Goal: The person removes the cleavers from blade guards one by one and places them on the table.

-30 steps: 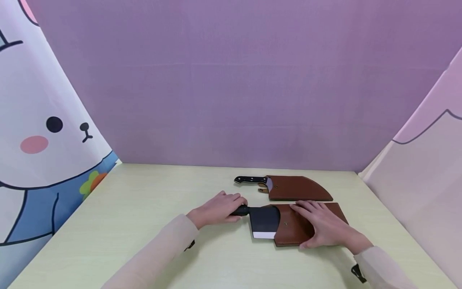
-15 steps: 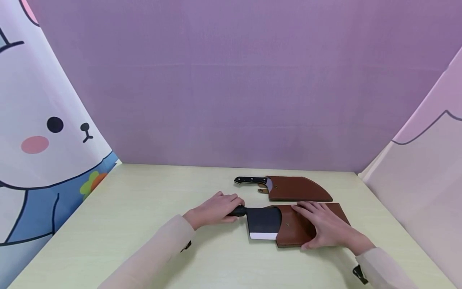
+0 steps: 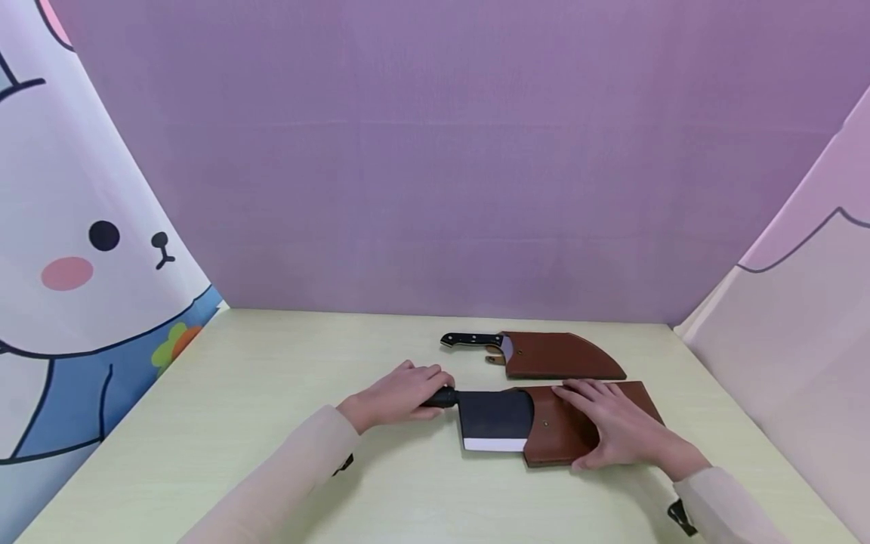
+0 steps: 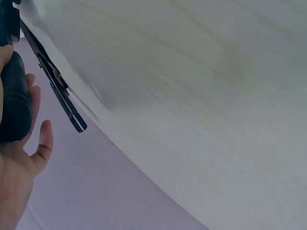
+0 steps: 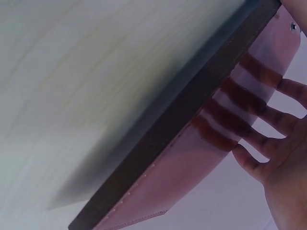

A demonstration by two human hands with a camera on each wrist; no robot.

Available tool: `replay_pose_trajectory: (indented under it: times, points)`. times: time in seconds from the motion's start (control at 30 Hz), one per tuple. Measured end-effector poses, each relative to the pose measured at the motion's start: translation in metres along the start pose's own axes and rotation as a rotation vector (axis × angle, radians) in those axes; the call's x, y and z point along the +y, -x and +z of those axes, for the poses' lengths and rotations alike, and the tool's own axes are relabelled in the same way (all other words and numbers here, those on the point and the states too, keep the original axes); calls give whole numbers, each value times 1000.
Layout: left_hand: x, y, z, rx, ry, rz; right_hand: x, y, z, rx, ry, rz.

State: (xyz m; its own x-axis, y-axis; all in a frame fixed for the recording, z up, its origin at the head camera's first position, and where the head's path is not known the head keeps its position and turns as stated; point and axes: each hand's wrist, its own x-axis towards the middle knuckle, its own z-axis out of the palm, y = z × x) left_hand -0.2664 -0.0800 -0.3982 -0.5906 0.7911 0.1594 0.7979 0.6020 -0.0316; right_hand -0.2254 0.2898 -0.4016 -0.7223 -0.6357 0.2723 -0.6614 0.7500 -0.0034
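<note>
A: How far along is the work with the cleaver [image 3: 491, 408] on the bench [image 3: 272, 393]?

B: Partway, by all appearances. The cleaver lies at about five o'clock in the head view, a broad span of dark blade [image 3: 499, 421] and its pale cutting edge [image 3: 495, 445] exposed, the rest hidden inside a brown leather sheath [image 3: 560, 434] whose mouth faces nine o'clock.

A: And the hands?

B: At the cleaver's nine o'clock, a person's left hand [image 3: 401, 394] grips the black handle [image 3: 445, 397], fingers curled round it. At three o'clock, the right hand [image 3: 621, 427] spreads over the sheath, fingers nearly straight against the leather, thumb toward the near edge, apparently steadying the cover rather than clutching it.

A: What is done, and what is left?

B: A metal stud [image 3: 545, 424] shows with no strap across it, so the fastening looks undone. Blade and sheath are not yet parted; how much steel sits inside is hidden, and this moment alone does not show which way it travels.

A: Anything else waiting?

B: Toward twelve o'clock from the sheath rests a second knife [image 3: 472, 339], its riveted grip pointing to nine, all but a sliver of blade covered by a rounded brown cover [image 3: 566, 355]. Its leather tab [image 3: 495, 360] lies loose, seemingly unfastened. Neither hand appears to touch it.
</note>
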Motion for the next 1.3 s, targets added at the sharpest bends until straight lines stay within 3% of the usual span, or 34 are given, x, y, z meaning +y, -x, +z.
replay_pose_trajectory:
  times: [1.3]
  points:
    - [-12, 19, -1, 14, 41, 0, 7, 10, -2, 4, -6, 36]
